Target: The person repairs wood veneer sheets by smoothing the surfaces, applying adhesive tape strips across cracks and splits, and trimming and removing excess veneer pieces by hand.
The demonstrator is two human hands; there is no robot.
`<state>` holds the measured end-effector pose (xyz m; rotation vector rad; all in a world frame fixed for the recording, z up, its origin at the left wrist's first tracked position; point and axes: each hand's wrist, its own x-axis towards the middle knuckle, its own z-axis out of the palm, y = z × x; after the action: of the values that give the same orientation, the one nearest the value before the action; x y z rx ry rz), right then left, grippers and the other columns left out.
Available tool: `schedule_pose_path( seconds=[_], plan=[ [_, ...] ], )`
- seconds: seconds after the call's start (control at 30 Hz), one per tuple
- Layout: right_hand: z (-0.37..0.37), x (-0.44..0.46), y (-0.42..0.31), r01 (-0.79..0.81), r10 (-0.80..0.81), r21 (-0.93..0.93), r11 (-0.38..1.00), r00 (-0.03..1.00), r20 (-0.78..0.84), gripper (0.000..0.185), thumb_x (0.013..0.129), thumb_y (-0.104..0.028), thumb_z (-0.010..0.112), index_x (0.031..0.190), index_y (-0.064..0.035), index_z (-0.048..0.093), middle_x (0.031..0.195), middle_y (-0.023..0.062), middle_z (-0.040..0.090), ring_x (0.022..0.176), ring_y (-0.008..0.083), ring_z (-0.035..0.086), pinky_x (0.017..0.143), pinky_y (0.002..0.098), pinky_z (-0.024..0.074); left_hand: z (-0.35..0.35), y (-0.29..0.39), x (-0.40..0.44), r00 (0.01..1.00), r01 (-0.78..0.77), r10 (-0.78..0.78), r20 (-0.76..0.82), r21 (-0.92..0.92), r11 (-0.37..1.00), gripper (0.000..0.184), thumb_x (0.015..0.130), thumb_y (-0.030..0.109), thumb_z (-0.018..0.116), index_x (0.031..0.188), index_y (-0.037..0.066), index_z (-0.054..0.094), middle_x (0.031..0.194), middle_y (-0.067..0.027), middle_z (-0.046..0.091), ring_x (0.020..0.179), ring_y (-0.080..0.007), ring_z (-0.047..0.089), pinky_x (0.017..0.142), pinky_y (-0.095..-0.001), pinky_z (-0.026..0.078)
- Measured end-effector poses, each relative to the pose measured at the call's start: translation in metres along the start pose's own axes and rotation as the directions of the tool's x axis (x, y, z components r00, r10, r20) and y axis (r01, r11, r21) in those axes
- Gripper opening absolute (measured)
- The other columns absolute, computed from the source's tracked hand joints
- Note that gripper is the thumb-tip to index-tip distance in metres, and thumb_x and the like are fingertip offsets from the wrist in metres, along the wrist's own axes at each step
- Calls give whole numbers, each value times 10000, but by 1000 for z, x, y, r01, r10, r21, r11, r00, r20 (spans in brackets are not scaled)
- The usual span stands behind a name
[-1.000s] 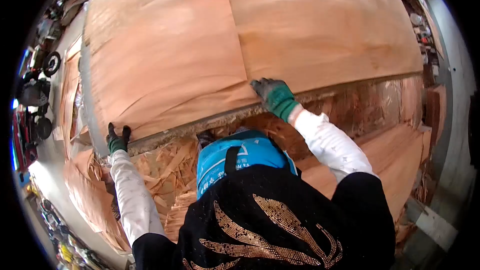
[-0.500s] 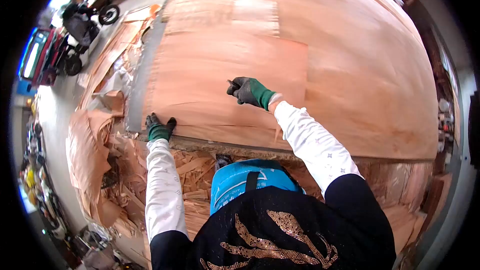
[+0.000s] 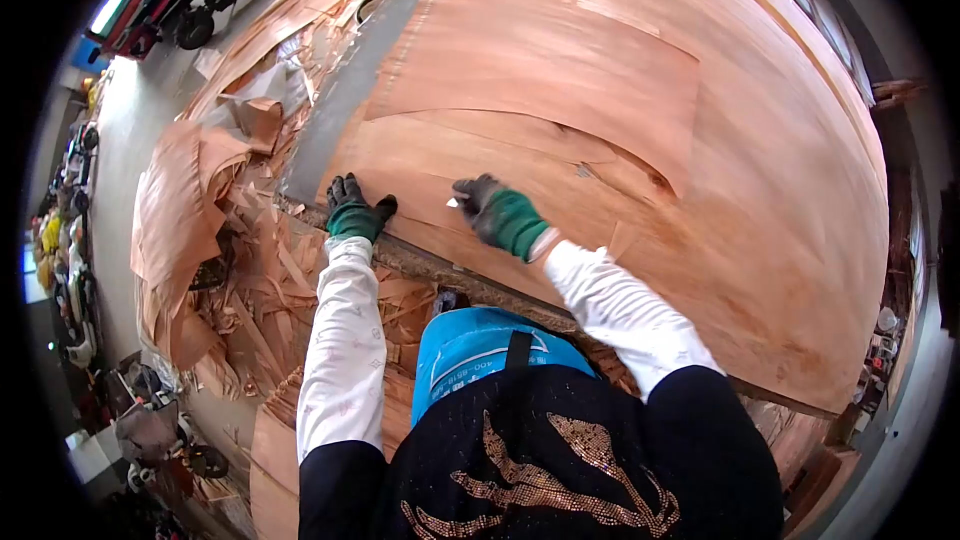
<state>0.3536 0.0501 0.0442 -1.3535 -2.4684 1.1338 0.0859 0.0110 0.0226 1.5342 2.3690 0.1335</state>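
A large sheet of thin wood veneer (image 3: 790,240) covers the table, and a smaller reddish piece of veneer (image 3: 540,60) lies on top of it, its lower edge curved and a little lifted. My left hand (image 3: 356,210), in a dark glove with a green cuff, rests with fingers spread on the veneer near the table's front left edge. To its right, my right hand (image 3: 492,212), gloved the same way, is closed over the sheet. A small whitish object (image 3: 452,202) shows at its fingertips; what it is cannot be made out.
A grey strip (image 3: 350,90) runs along the table's left edge. Veneer scraps (image 3: 265,280) are heaped on the left and below the front edge. Farther off at the upper left stands a red vehicle (image 3: 150,0) beside a wheeled bike. A grey beam (image 3: 910,380) curves along the right.
The view has swung round. The smaller veneer piece now sits farther from the front edge, with its lower edge curved. My right hand has moved off it, nearer my left hand, which stays at the front edge.
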Motion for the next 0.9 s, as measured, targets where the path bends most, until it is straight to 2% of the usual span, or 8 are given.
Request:
schedule_pose_path(
  seconds=[0.13, 0.27, 0.47, 0.5, 0.63, 0.77, 0.83, 0.9],
  plan=[
    [7, -13, -6, -66, 65, -23, 998, 998, -24, 267, 851, -129, 560, 1116, -94, 554, 1101, 234, 584, 999, 408, 597, 816, 467, 500, -5, -2, -3, 999, -26, 24, 29, 64, 998, 1005, 711, 570, 700, 1448, 40, 269, 1504, -236, 230, 1399, -391, 193, 1147, -436, 209],
    [28, 1, 8, -5, 4, -10, 1000, 995, -99, 271, 827, -116, 571, 1097, -106, 575, 1103, 237, 584, 979, 411, 594, 823, 475, 493, -30, -28, 0, 990, -92, 108, 88, -166, 982, 842, 736, 501, 701, 1418, 126, 381, 1478, -201, 318, 1386, -364, 258, 1139, -445, 227],
    [24, -11, 4, 55, -39, 73, 996, 978, -207, 334, 784, -91, 588, 1117, -103, 604, 1093, 198, 600, 1021, 383, 574, 855, 427, 486, -31, -35, -30, 870, -415, 485, -84, 405, 815, 641, 705, 292, 744, 1298, 188, 526, 1390, -128, 462, 1310, -309, 402, 1084, -483, 308],
    [25, -4, 6, -33, 45, 98, 995, 992, -115, 366, 760, -80, 605, 1127, -93, 599, 1108, 188, 598, 1043, 364, 559, 872, 406, 478, -19, -47, -24, 820, -468, 541, -184, 328, 821, 437, 718, 260, 706, 1132, 145, 628, 1333, -96, 532, 1277, -294, 445, 1089, -488, 287],
    [23, -2, 5, 55, -51, 31, 998, 990, -131, 387, 774, -87, 611, 1160, -90, 583, 1099, 186, 591, 1017, 351, 565, 871, 394, 476, -19, -66, -30, 772, -509, 582, -257, 299, 807, 115, 741, 179, 652, 842, 128, 670, 1170, -69, 635, 1187, -275, 511, 1082, -484, 297],
    [20, -14, -5, -2, 13, 66, 998, 985, -173, 354, 811, -108, 614, 1163, -91, 581, 1116, 174, 590, 1036, 342, 567, 885, 390, 470, -23, -122, -54, 844, -352, 463, -271, 372, 859, 122, 691, 136, 661, 809, 140, 691, 1085, -73, 651, 1075, -263, 566, 1041, -458, 352],
    [15, -14, -11, -39, 47, 60, 997, 988, -146, 348, 815, -105, 609, 1161, -88, 580, 1142, 174, 586, 1043, 343, 569, 886, 391, 469, -35, -160, -57, 995, 12, 22, -100, 327, 945, 183, 753, 209, 639, 913, 147, 705, 1047, -89, 671, 1034, -283, 604, 1005, -437, 376],
    [13, -14, -16, -62, 57, -33, 998, 991, -125, 372, 816, -115, 617, 1184, -89, 573, 1178, 170, 581, 1055, 347, 574, 879, 395, 474, -51, -188, -68, 954, 270, -300, 27, 365, 891, 212, 796, 248, 617, 958, 155, 719, 1054, -116, 679, 1008, -305, 628, 989, -439, 392]
  ],
)
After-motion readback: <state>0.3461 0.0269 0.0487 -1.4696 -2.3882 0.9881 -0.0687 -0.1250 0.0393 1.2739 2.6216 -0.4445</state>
